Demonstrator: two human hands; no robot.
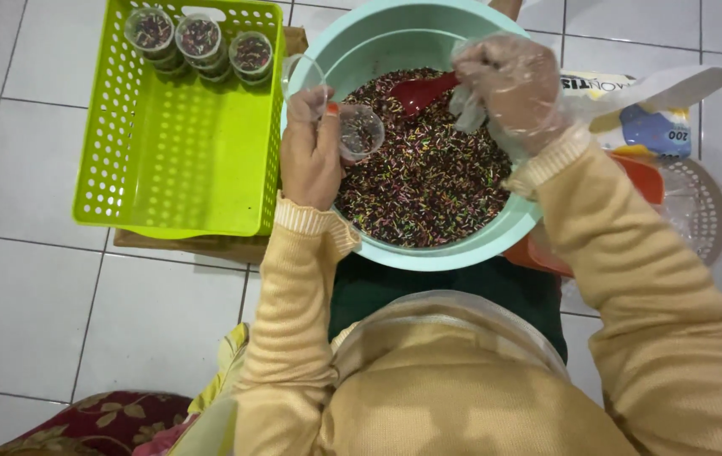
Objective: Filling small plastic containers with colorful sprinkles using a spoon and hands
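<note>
Over the bowl [496, 232], the left hand [310, 152] pinches a small clear cup [362, 131] by its rim, tilted toward the sprinkles [428, 177] and already holding some. The right hand [513, 84], in a thin plastic glove, grips a red scoop [422, 91] whose tip rests in the sprinkles. Filling goes best, I judge, with the cup kept low above the bowl so spills drop back in, and the scoop tipped slowly at the cup's mouth. The teal bowl is well filled with dark, many-coloured sprinkles. At the far end of the green basket [175, 160] stand three filled cups [199, 38]; beside the bowl lies a bag [648, 118]
</note>
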